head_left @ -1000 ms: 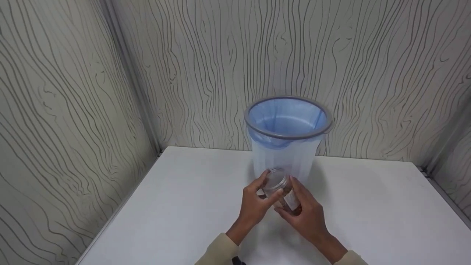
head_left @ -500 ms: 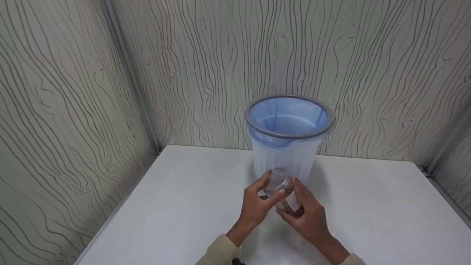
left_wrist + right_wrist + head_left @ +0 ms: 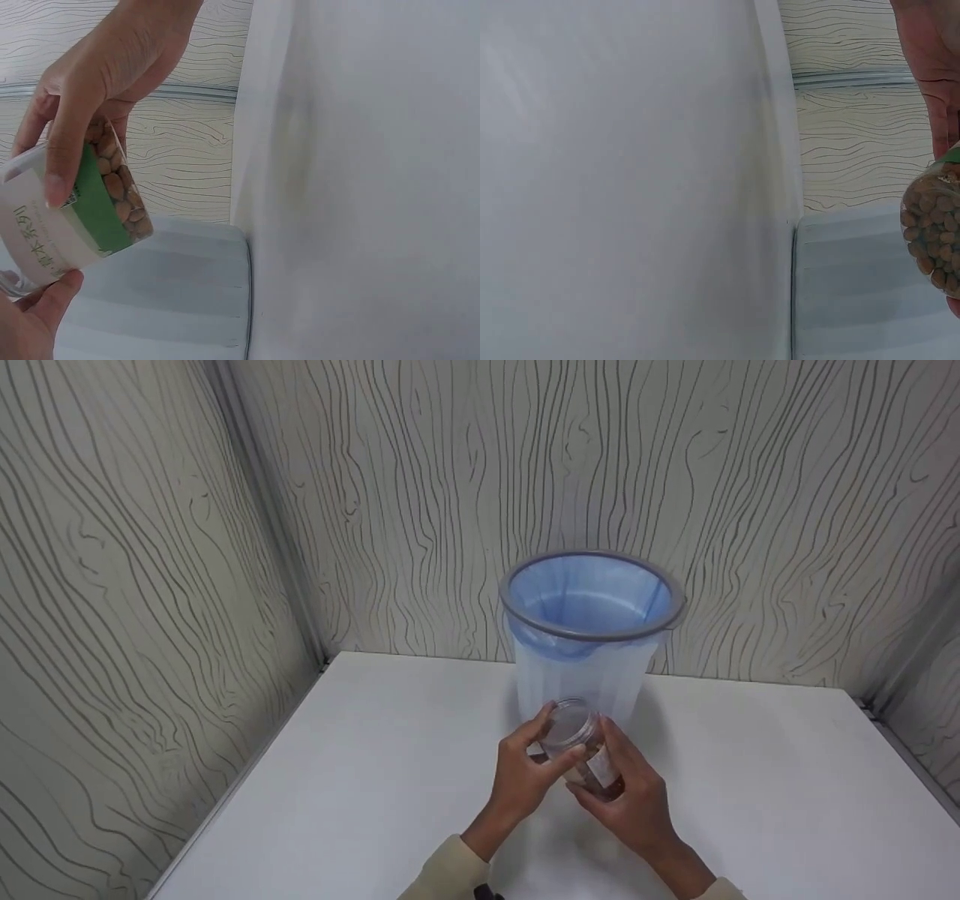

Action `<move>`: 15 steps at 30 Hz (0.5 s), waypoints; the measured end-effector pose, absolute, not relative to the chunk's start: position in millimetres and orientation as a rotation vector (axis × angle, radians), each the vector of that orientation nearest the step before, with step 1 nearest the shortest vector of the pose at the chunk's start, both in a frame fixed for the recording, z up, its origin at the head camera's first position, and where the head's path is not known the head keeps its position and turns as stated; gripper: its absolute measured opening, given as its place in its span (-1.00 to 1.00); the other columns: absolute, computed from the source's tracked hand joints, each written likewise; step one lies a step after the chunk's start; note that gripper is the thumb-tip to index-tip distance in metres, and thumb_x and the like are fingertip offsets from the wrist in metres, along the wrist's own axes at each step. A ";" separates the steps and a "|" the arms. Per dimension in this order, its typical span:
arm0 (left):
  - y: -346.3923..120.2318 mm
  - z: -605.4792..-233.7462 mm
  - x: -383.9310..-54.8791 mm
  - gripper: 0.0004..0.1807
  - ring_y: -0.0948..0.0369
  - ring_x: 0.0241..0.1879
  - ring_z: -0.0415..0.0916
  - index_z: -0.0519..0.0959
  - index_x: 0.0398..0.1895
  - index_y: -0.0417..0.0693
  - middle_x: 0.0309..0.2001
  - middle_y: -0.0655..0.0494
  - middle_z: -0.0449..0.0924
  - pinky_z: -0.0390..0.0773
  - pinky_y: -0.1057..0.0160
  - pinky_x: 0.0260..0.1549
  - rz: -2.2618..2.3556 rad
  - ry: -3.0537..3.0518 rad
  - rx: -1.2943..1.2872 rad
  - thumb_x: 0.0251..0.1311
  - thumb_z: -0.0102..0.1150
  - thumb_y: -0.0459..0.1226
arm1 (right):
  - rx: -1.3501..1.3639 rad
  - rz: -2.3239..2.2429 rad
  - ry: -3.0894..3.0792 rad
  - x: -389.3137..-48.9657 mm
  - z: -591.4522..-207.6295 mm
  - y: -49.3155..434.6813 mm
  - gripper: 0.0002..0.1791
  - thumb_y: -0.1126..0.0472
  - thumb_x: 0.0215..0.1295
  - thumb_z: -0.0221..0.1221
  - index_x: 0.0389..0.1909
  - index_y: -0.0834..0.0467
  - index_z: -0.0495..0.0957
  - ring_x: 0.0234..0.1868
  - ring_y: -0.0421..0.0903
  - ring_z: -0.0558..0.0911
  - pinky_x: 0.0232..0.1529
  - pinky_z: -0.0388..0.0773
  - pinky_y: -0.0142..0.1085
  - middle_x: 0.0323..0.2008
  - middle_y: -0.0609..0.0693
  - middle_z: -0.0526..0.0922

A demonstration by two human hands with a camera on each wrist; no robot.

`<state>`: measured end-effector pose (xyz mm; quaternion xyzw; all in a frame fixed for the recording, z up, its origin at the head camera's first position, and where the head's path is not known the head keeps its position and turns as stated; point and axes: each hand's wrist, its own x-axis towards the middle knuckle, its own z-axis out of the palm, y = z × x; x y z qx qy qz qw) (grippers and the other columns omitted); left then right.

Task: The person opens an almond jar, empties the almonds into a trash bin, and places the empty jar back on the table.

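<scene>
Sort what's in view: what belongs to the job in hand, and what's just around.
In the job:
left hand, gripping the jar
right hand, gripping it too
labelled jar

Apparently just around:
bin, untouched behind the jar
white table
patterned panels

Passage lies over the tabletop [image 3: 360,780], lower left and lower right; beyond the jar [image 3: 568,731], the bin [image 3: 581,673] blocks the centre.
</scene>
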<state>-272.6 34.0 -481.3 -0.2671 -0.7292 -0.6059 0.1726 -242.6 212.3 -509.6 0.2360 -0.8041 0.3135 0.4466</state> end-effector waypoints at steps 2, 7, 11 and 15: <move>33.8 -480.9 -272.8 -0.20 0.15 0.18 0.58 0.40 0.44 -0.15 0.31 0.03 0.53 0.65 0.17 -0.03 -1.711 -2.067 -0.763 0.24 0.38 0.05 | 0.582 0.788 -1.991 -242.7 -509.3 212.2 0.21 0.18 -0.31 0.68 0.49 0.25 0.30 0.29 0.11 0.55 0.29 0.30 -0.47 0.39 0.15 0.46; 32.5 -478.3 -273.4 -0.19 0.15 0.18 0.57 0.40 0.45 -0.15 0.29 0.03 0.55 0.64 0.21 -0.03 -1.708 -2.072 -0.784 0.24 0.37 0.07 | 0.571 0.817 -1.998 -242.7 -510.3 212.3 0.21 0.19 -0.29 0.67 0.50 0.24 0.29 0.32 -0.04 0.53 0.23 0.36 -0.54 0.39 0.16 0.45; 32.3 -477.1 -274.6 -0.20 0.20 0.11 0.60 0.40 0.45 -0.16 0.23 0.06 0.59 0.65 0.22 -0.06 -1.716 -2.054 -0.811 0.24 0.38 0.04 | 0.597 0.815 -1.968 -244.5 -510.3 212.9 0.22 0.22 -0.30 0.68 0.49 0.27 0.28 0.26 -0.20 0.53 -0.13 0.53 -0.61 0.40 0.13 0.45; 32.8 -475.5 -275.5 -0.22 0.22 0.09 0.61 0.41 0.43 -0.18 0.22 0.06 0.60 0.66 0.17 -0.04 -1.710 -2.034 -0.823 0.24 0.39 0.01 | 0.610 0.816 -1.953 -245.5 -508.0 213.1 0.21 0.23 -0.30 0.67 0.49 0.28 0.28 0.32 -0.26 0.47 -0.03 0.51 -0.61 0.40 0.12 0.45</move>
